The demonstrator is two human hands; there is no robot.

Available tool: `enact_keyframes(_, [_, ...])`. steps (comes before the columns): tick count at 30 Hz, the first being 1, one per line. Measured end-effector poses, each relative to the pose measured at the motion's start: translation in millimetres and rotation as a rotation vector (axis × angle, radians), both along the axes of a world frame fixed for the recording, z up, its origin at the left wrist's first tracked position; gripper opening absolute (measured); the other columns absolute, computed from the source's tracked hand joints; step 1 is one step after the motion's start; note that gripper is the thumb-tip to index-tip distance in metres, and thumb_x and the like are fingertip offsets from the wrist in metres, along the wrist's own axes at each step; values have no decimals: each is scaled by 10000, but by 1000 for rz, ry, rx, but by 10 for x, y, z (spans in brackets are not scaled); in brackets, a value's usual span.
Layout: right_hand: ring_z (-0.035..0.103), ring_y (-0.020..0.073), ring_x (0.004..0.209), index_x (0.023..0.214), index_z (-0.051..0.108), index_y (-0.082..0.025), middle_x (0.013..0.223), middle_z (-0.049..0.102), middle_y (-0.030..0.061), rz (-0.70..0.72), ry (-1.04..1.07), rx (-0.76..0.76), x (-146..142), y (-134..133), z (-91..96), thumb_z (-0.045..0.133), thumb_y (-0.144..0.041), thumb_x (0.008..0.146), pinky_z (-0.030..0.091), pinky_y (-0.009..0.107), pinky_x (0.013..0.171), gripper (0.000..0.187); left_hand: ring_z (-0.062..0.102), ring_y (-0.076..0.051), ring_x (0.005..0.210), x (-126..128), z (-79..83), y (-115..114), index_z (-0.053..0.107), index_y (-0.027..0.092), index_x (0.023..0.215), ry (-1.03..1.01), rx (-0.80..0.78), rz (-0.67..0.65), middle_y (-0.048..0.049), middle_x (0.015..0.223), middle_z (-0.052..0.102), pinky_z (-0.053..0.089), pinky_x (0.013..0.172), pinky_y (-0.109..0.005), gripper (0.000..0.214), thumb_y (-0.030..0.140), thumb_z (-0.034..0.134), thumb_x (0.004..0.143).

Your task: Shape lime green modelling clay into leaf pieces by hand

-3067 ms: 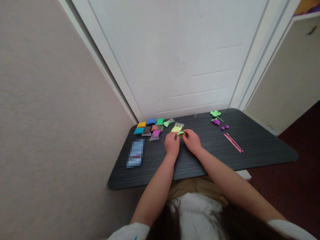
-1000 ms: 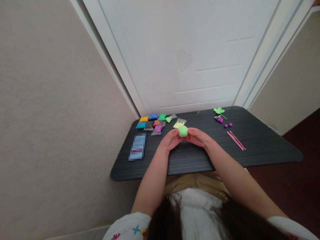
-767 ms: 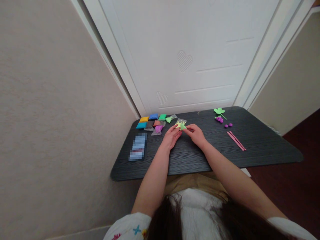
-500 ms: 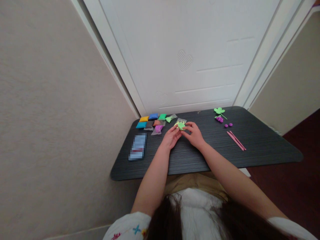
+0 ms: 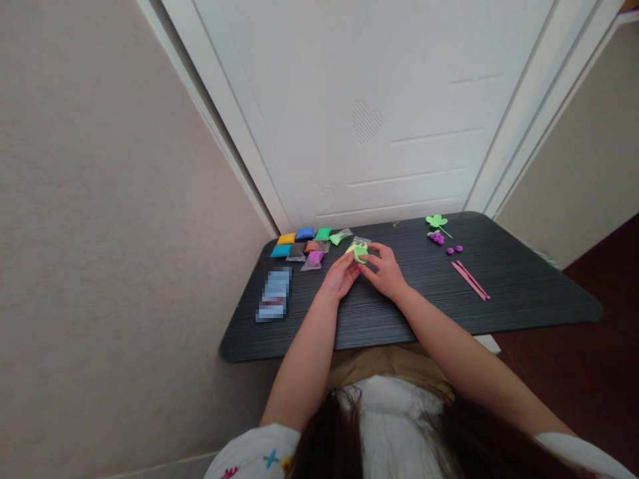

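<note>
Between my hands is a small piece of light green modelling clay (image 5: 360,254), thin and curved at its edge. My left hand (image 5: 340,276) grips it from the left with the fingertips. On the other side my right hand (image 5: 387,271) pinches it between thumb and fingers. Just behind them lies a clear packet with pale yellow clay (image 5: 353,247), partly hidden by the fingers. An opened packet of light green clay (image 5: 338,237) rests to the left of that, and a packet of purple clay (image 5: 313,259) is near my left hand.
Several coloured clay packets (image 5: 286,238) sit at the table's back left, with a blurred phone-like object (image 5: 274,294) in front. To the right are a green clay flower shape (image 5: 436,221), a purple clay cluster (image 5: 437,237), two purple balls (image 5: 454,250) and pink tools (image 5: 470,280).
The green clay has been turned between my fingers and now shows a curved rim. Both hands stay in nearly the same place. The view has shifted slightly.
</note>
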State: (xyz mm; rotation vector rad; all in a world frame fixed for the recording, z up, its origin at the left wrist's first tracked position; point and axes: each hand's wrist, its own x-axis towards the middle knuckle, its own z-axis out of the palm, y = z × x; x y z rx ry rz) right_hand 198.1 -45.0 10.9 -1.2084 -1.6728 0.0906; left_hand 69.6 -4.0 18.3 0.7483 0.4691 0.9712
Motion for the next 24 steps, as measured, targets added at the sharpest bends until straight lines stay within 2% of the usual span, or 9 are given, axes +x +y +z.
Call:
enact_keyframes(5, [364, 234, 1035, 911, 606, -294, 1115, 437, 44, -14, 19, -6, -3, 8, -13, 508, -333, 728, 312, 438, 887, 212, 560, -90, 720, 24, -5, -8, 552, 172, 951, 18, 14, 54, -32, 901, 604, 420, 677, -218, 259, 196, 563, 694])
enact_keyframes(10, [421, 202, 964, 866, 620, -268, 1044, 475, 48, -30, 68, -15, 29, 62, -56, 515, -337, 723, 342, 398, 873, 191, 563, -105, 781, 29, -41, 9, 551, 166, 967, 17, 49, 26, -43, 938, 598, 420, 725, -234, 274, 196, 564, 695])
enact_keyframes(17, [435, 203, 965, 827, 619, -251, 998, 487, 52, 15, 190, -100, 27, 71, -43, 560, -363, 675, 393, 372, 793, 197, 564, -90, 743, 38, -34, 5, 565, 155, 950, 51, 43, 60, -46, 933, 601, 425, 717, -226, 262, 174, 568, 689])
enact_keyframes(24, [467, 179, 926, 766, 625, -236, 981, 486, 44, 66, 355, -178, 54, 98, -30, 530, -400, 687, 426, 299, 682, 205, 572, -99, 760, 47, -67, 22, 568, 145, 955, 88, 58, 82, -59, 928, 607, 418, 790, -274, 296, 130, 591, 660])
